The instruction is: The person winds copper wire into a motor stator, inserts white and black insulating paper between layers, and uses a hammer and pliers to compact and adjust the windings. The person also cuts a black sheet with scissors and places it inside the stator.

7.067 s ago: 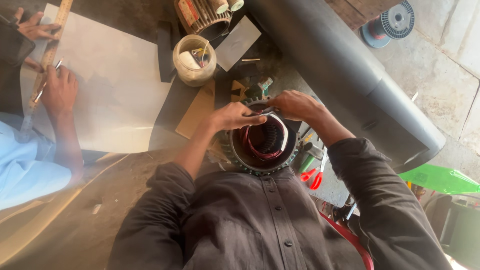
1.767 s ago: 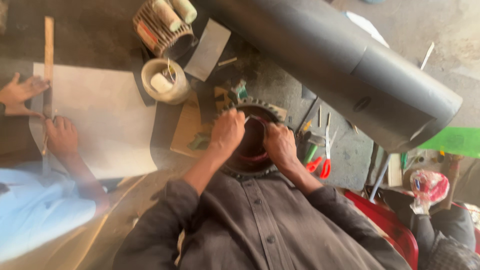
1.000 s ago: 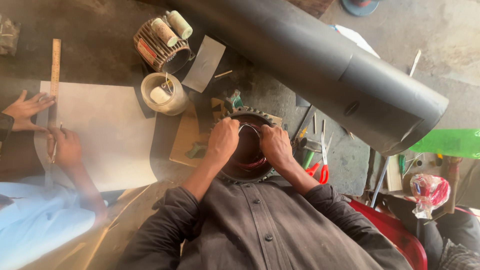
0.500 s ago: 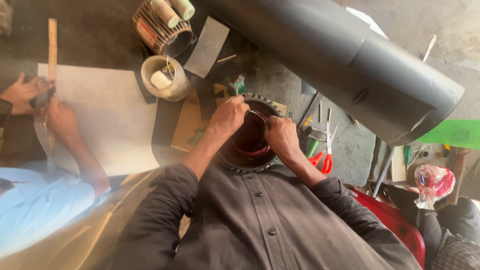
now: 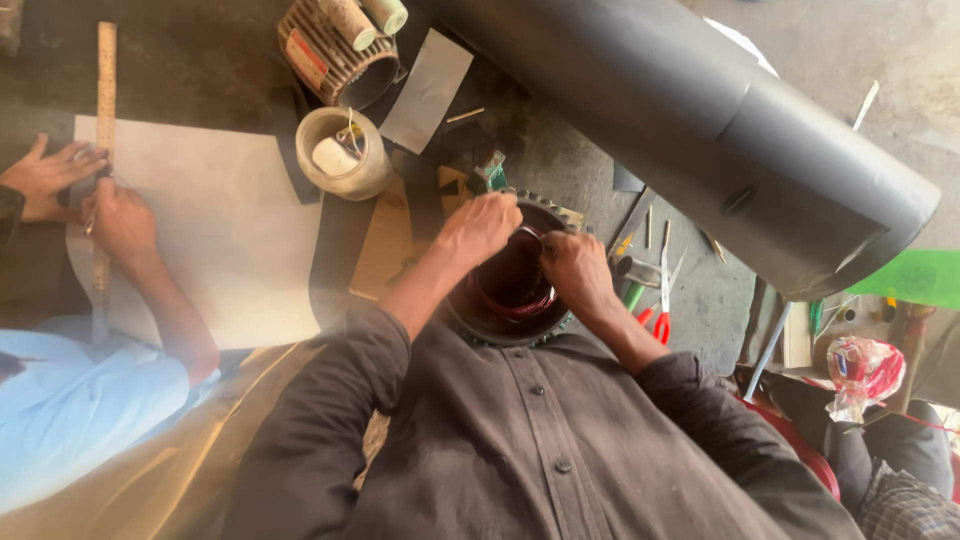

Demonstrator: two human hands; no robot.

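While the round, finned-rim motor stator (image 5: 510, 335) sits on the floor at the person's lap, glossy reddish copper windings (image 5: 512, 300) coil inside; left hand (image 5: 480, 226) and right hand (image 5: 573, 272) both pinch wire at its upper rim. Red-handled scissors (image 5: 662, 305) just right, big grey pipe (image 5: 700, 130) beyond

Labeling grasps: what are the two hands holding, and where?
Both the left hand and right hand pinch a thin wire strand over the motor stator, at its top rim.
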